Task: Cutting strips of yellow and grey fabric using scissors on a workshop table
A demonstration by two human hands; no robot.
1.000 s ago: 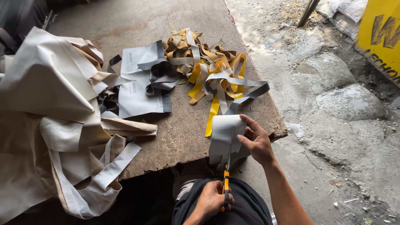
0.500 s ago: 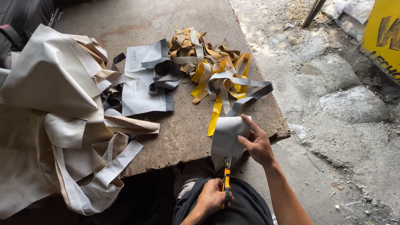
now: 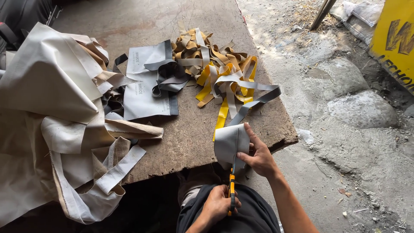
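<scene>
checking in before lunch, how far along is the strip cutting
Done: a pile of cut strips lies on the wooden board. In hand: the right hand holds a grey piece while the left hand works scissors up it. Left: a big heap of uncut sheets.

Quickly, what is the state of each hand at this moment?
Left hand: closed on the yellow-handled scissors.
Right hand: closed on the grey sheet piece, at the wooden table edge.
</scene>
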